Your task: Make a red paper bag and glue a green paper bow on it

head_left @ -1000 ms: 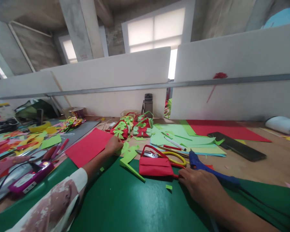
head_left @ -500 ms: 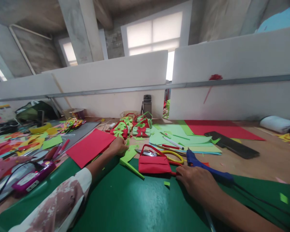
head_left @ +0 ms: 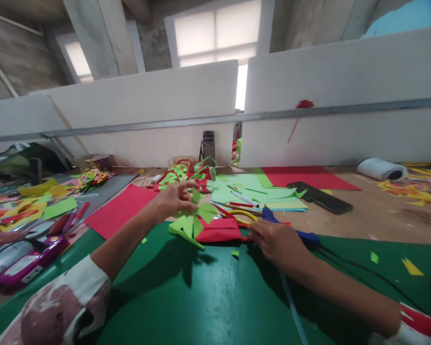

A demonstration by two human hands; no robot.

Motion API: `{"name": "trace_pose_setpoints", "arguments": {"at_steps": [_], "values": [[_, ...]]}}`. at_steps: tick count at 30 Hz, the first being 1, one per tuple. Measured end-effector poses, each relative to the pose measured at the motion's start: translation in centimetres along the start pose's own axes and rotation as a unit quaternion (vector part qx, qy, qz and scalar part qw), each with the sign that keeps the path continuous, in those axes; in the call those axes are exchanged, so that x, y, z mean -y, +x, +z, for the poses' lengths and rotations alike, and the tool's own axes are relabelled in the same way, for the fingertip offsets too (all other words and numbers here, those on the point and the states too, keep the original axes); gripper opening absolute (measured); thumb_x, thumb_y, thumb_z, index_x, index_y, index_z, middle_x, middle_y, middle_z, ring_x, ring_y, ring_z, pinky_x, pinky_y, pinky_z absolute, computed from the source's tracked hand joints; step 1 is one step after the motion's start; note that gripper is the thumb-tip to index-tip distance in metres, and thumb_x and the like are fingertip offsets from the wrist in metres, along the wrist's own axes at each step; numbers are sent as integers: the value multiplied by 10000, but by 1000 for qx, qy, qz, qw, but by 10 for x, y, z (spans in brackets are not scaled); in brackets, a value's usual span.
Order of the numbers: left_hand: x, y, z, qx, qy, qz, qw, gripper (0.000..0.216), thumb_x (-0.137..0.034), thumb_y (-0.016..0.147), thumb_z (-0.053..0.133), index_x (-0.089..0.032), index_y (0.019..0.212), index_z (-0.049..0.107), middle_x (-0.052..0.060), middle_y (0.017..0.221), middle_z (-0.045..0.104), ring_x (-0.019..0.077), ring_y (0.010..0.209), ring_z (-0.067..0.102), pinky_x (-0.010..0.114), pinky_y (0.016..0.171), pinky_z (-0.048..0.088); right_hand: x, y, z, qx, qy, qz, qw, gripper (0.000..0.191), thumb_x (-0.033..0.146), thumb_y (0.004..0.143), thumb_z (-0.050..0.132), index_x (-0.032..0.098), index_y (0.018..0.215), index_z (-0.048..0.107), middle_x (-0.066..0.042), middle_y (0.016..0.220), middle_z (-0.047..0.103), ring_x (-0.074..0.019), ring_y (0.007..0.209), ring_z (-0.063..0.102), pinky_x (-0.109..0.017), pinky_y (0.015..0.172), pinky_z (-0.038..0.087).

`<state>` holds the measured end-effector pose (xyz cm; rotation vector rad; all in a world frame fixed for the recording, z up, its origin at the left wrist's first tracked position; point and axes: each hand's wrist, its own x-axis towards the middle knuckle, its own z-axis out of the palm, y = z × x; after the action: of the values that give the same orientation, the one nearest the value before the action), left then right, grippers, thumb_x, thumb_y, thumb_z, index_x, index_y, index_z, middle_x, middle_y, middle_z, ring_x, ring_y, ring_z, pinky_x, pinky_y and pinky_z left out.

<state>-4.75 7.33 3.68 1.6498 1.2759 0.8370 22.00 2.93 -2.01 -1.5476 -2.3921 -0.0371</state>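
Held up in my left hand (head_left: 174, 199) is a light green paper bow (head_left: 197, 213), its loops hanging below my pinched fingers. A small red paper handbag (head_left: 219, 231) lies in front of me on the green mat (head_left: 215, 287). Fingertips of my right hand (head_left: 273, 239) are closed at the right end of this bag, on a red strip. Partly behind that hand is a blue glue gun (head_left: 309, 238), with a clear glue stick (head_left: 292, 306) sticking out toward me. Yellow-handled scissors (head_left: 249, 214) lie just behind the bag. A green paper piece (head_left: 181, 230) sits left of it.
Finished paper handbags (head_left: 190, 175) stand at the back, near a grey bottle (head_left: 209, 143). Red sheets (head_left: 120, 211) lie at left, pale green sheets (head_left: 233, 189) behind. A black phone (head_left: 321, 197) is at right. Scraps and a purple device (head_left: 32, 263) fill the left.
My left hand has moved from the handbags at the back toward the red bag, lifting a green bow. My right hand stays by the bag. The whole view has shifted slightly.
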Motion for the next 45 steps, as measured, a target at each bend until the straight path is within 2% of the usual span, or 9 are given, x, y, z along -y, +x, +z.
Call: {"name": "trace_pose_setpoints", "arguments": {"at_steps": [2, 3, 5, 8, 11, 14, 23, 37, 45], "values": [[-9, -12, 22, 101, -16, -4, 995, 643, -122, 563, 740, -155, 1179, 557, -115, 482, 421, 51, 415, 380, 178, 438, 319, 6, 0, -13, -10, 68, -1, 998, 216, 271, 899, 467, 214, 986, 657, -33, 958, 708, -173, 844, 649, -263, 709, 456], [-12, -16, 32, 167, -20, 3, 986, 686, -121, 576, 727, -155, 1229, 521, -122, 477, 414, 47, 409, 356, 173, 426, 290, 9, -1, -18, -17, 191, 14, 981, 219, 318, 880, 493, 197, 947, 664, -37, 911, 709, -176, 817, 645, -268, 696, 458], [-15, -21, 48, 250, -7, 15, 968, 756, -132, 601, 718, -144, 1307, 446, -118, 489, 432, 49, 417, 351, 176, 419, 258, 16, -3, -25, 13, 393, 33, 919, 297, 421, 812, 564, 170, 948, 646, -47, 883, 697, -180, 782, 636, -278, 668, 462], [-15, -22, 62, 301, 20, 31, 953, 833, -147, 629, 717, -135, 1374, 344, -113, 501, 451, 59, 434, 368, 186, 420, 238, 27, -10, -25, 69, 538, 58, 838, 482, 415, 704, 672, 139, 1084, 561, -21, 789, 644, -147, 690, 592, -265, 606, 436], [-11, -20, 68, 325, 25, 60, 944, 828, -157, 653, 720, -165, 1383, 330, -112, 515, 443, 60, 444, 355, 189, 423, 228, 36, -18, -21, 75, 566, 86, 816, 493, 239, 649, 679, 137, 1102, 514, 49, 647, 554, -95, 564, 505, -231, 528, 375], [-5, -20, 69, 320, -17, 65, 945, 766, -187, 652, 738, -174, 1340, 399, -94, 554, 466, 62, 486, 388, 185, 450, 256, 41, -25, -20, 58, 581, 116, 803, 434, 151, 630, 600, 144, 1056, 513, 105, 527, 460, -63, 454, 410, -210, 462, 318], [22, -33, 63, 218, -155, -124, 955, 630, -215, 625, 741, -129, 1197, 491, -13, 653, 619, 126, 547, 590, 234, 506, 434, 33, -32, -3, 26, 614, 199, 763, 433, 193, 602, 638, 144, 1010, 501, 105, 531, 490, -51, 429, 395, -197, 440, 289], [32, -40, 79, 211, -213, -152, 942, 428, -275, 674, 732, -138, 1058, 602, 69, 808, 672, 119, 615, 597, 190, 481, 403, 28, -31, 4, 14, 641, 209, 738, 444, 215, 635, 681, 173, 1042, 508, 63, 649, 562, -88, 510, 522, -228, 493, 408], [26, -49, 93, 203, -254, -75, 943, 446, -219, 624, 753, -140, 1048, 642, 73, 853, 666, 87, 611, 517, 159, 425, 258, 27, -34, 0, -32, 710, 155, 686, 442, 219, 665, 708, 202, 1063, 516, 54, 701, 583, -103, 592, 584, -224, 552, 470]]}}
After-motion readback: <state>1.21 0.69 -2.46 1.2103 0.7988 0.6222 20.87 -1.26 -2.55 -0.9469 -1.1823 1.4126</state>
